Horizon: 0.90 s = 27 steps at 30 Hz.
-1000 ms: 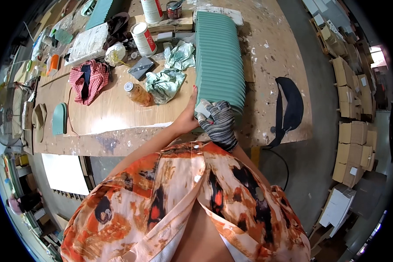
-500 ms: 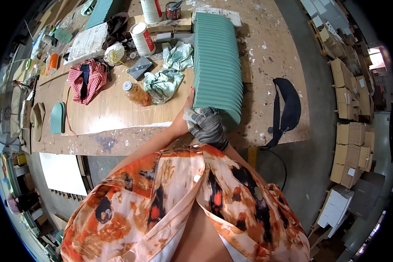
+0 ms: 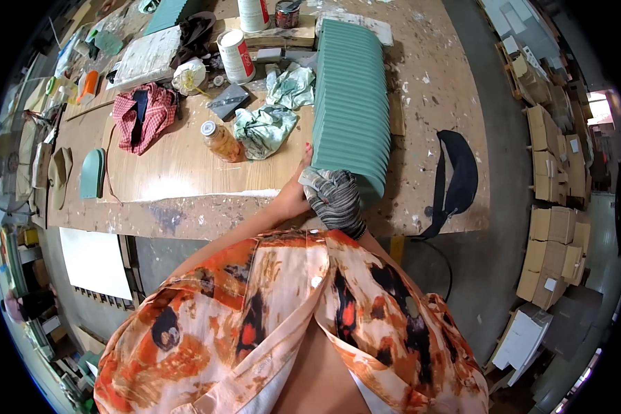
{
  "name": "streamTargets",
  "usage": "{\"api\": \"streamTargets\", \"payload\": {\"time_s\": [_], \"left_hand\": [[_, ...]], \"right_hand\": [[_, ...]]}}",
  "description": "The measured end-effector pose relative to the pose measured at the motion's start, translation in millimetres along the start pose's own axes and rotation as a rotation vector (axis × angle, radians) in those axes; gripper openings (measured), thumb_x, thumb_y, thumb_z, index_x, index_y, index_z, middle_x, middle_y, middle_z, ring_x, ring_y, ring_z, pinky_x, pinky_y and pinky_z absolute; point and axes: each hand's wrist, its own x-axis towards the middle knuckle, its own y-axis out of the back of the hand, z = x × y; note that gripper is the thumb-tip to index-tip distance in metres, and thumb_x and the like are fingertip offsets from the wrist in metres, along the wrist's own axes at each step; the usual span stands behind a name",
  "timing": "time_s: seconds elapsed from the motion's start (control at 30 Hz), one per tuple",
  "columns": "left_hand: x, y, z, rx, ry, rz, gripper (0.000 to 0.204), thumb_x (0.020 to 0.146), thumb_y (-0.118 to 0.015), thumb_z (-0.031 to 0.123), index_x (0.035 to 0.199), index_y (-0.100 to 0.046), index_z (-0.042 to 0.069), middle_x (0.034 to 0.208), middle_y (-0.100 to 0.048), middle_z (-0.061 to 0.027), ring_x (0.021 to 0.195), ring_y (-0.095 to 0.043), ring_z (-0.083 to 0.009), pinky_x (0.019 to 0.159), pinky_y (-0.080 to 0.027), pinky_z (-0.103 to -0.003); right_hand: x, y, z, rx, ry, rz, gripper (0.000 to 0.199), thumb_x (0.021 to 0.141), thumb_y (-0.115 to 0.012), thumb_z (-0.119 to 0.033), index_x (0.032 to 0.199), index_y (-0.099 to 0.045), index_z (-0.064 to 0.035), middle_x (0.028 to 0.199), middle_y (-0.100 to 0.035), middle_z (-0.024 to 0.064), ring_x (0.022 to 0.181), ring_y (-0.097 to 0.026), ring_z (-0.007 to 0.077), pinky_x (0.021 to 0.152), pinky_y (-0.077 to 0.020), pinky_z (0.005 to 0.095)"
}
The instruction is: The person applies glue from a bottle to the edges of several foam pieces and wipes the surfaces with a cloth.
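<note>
Wood-grain board [image 3: 186,162] with a smooth sheen lies beneath the glass jar [image 3: 222,141], a squat, clear cylinder with a pale lid and amber contents. Just right of the jar is a crumpled, pale-green stained cloth [image 3: 264,131]; left of it, a soft red-checked cloth [image 3: 160,114]; beyond it, a flat grey block [image 3: 229,102]. The ribbed piece [image 3: 352,103], right of the jar, is long, rounded on top and matt green, with close parallel ridges running crosswise. Nearer the person than the jar and to its right, the bare left hand [image 3: 297,190] rests against the piece's near left edge, its grip partly hidden. Beside it, the right hand [image 3: 336,200], in a striped knit glove, curls its fingers at the near end; whether they hold anything, I cannot tell.
</note>
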Motion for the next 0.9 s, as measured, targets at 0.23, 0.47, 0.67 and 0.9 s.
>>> {"api": "streamTargets", "payload": {"time_s": [0.23,0.47,0.67,0.9], "left_hand": [[1,1,13,0.048,-0.007,0.000,0.123,0.074,-0.083,0.020,0.155,0.007,-0.003,0.162,0.000,-0.0286,0.151,-0.011,-0.0379,0.121,-0.020,-0.037],[0,2,9,0.261,-0.141,0.016,0.125,0.074,-0.084,0.021,0.155,0.008,-0.003,0.162,0.000,-0.0281,0.151,-0.012,-0.0375,0.121,-0.020,-0.037],[0,1,8,-0.006,-0.008,0.005,0.124,0.075,-0.084,0.022,0.155,0.009,-0.002,0.163,-0.001,-0.0275,0.151,-0.014,-0.0363,0.119,-0.023,-0.036],[-2,4,12,0.205,-0.110,-0.004,0.122,0.077,-0.084,0.020,0.155,0.007,-0.002,0.162,-0.001,-0.0279,0.151,-0.013,-0.0359,0.120,-0.023,-0.037]], "right_hand": [[-8,-1,3,0.024,-0.026,-0.128,0.023,0.084,-0.067,-0.014,0.106,-0.070,-0.0066,0.098,-0.066,0.0139,0.093,-0.061,0.0345,0.084,-0.0485,0.0445],[-8,1,9,0.059,0.020,-0.109,0.022,0.085,-0.067,-0.015,0.104,-0.070,-0.0054,0.094,-0.066,0.0139,0.090,-0.061,0.0351,0.083,-0.0489,0.0451],[-5,-1,2,0.045,-0.005,-0.059,0.027,0.083,-0.069,-0.016,0.108,-0.070,-0.0060,0.095,-0.066,0.0135,0.089,-0.060,0.0345,0.082,-0.0479,0.0450],[-14,9,-1,-0.062,-0.144,0.112,0.029,0.083,-0.071,-0.017,0.111,-0.071,-0.0087,0.094,-0.064,0.0104,0.092,-0.059,0.0310,0.087,-0.0468,0.0432]]}}
